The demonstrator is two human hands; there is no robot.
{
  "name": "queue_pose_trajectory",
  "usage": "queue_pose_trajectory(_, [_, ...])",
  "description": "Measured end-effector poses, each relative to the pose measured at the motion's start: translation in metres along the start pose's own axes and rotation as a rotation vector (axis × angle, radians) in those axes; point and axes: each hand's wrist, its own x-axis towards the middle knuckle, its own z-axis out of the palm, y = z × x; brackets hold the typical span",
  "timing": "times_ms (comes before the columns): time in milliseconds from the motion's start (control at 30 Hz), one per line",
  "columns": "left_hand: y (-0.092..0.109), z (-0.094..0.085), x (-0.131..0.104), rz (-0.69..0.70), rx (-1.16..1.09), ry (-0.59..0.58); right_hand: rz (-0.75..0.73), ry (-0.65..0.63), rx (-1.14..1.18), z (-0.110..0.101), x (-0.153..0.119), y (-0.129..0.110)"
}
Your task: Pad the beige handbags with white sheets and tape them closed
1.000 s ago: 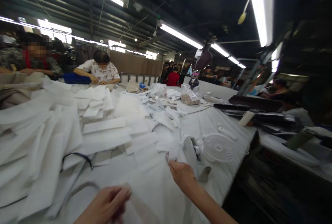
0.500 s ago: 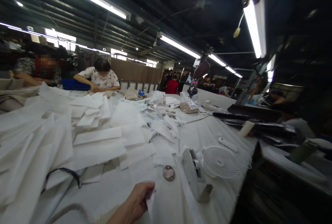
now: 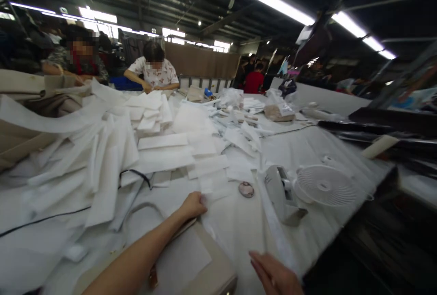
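My left hand (image 3: 194,205) reaches in from the lower left with its fingers curled closed. It is at the far edge of a beige fabric piece (image 3: 218,258), possibly a bag; what the fingers grip is hidden. A white sheet (image 3: 191,258) lies on the beige piece, below my left forearm. Just beyond the forearm a grey-beige strap (image 3: 143,206) curves in a loop. At the bottom edge, right of the beige piece, is my right hand (image 3: 276,277), slightly blurred. Its fingers stretch leftward, and nothing shows in them.
White sheets (image 3: 167,154) are heaped across the table's left and middle. To the right are a round pinkish object (image 3: 246,189), a white-grey device (image 3: 282,195) and a white fan (image 3: 324,185). A co-worker in a patterned shirt (image 3: 153,69) works across the table.
The view has swung rightwards and down. My left hand, earlier with a white sheet at its fingers, is now at the beige piece, which has come into view. My right hand has entered at the bottom.
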Motion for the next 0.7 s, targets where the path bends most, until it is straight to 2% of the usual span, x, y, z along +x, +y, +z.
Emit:
queue_pose_trajectory(100, [-0.021,0.0,0.007,-0.05,0.064,0.005,-0.013,0.064,0.169,0.051,0.052,0.001])
queue_pose_trajectory(167, [-0.027,-0.005,0.009,-0.049,0.098,0.038,-0.118,0.019,0.16,0.088,0.078,0.002])
queue_pose_trajectory(233, [-0.033,-0.015,0.005,-0.039,0.129,0.101,-0.236,-0.047,0.118,0.119,0.091,0.007])
queue_pose_trajectory(300, [-0.041,-0.029,-0.01,-0.025,0.163,0.163,-0.3,-0.09,0.1,0.141,0.091,0.017])
queue_pose_trajectory(367, [-0.052,-0.042,-0.032,0.002,0.208,0.16,-0.345,-0.108,0.05,0.154,0.083,0.027])
queue_pose_trajectory(433, [-0.061,-0.05,-0.053,0.042,0.27,0.086,-0.402,-0.116,-0.057,0.159,0.075,0.034])
queue_pose_trajectory(500, [-0.065,-0.055,-0.064,0.071,0.343,0.004,-0.459,-0.119,-0.165,0.162,0.07,0.035])
queue_pose_trajectory(700, [-0.061,-0.055,-0.049,0.041,0.521,-0.127,-0.459,-0.038,-0.293,0.164,0.071,0.023])
